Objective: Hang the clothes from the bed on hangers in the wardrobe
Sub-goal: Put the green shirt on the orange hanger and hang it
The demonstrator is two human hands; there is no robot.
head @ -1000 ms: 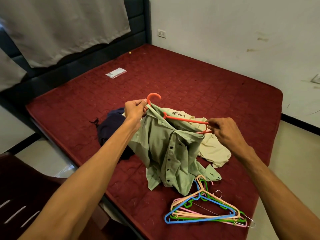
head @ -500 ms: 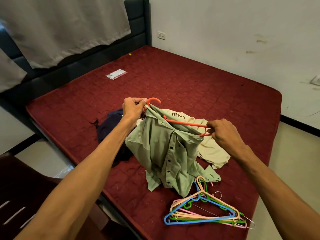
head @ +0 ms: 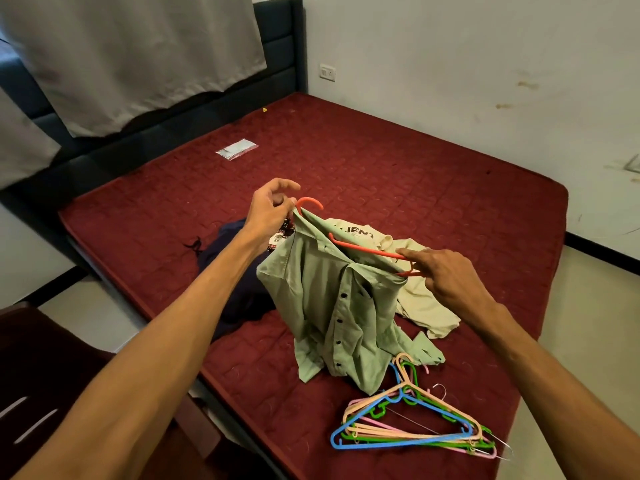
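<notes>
On my feed, a dark wooden piece of furniture (head: 52,375) filled the lower left corner, and a grey curtain (head: 138,57) hung across the upper left over the dark headboard (head: 277,46). The bed (head: 381,161), under a red quilted cover, ran across the middle, with a small clear packet (head: 237,149) lying left of centre near the headboard. A navy garment (head: 235,271) sat crumpled at the bed's near edge, just left of the raised work.

The left hand (head: 273,209) was up at centre frame. Its thumb and lower fingers pinched the collar of the green shirt (head: 339,299) right at the base of the hook of the orange hanger (head: 363,249), the index finger lifted loosely above. The shirt hung bunched from that hanger, its buttoned front facing me and its hem resting on the bed. Behind it lay a cream shirt (head: 426,306) with dark lettering.

The right hand (head: 446,275) gripped the hanger's far end, index finger stretched along the arm, the other fingers curled round the tip. At lower right a pile of hangers (head: 415,427) in blue, green, peach and pink lay on the bed, near the shirt's hem.
</notes>
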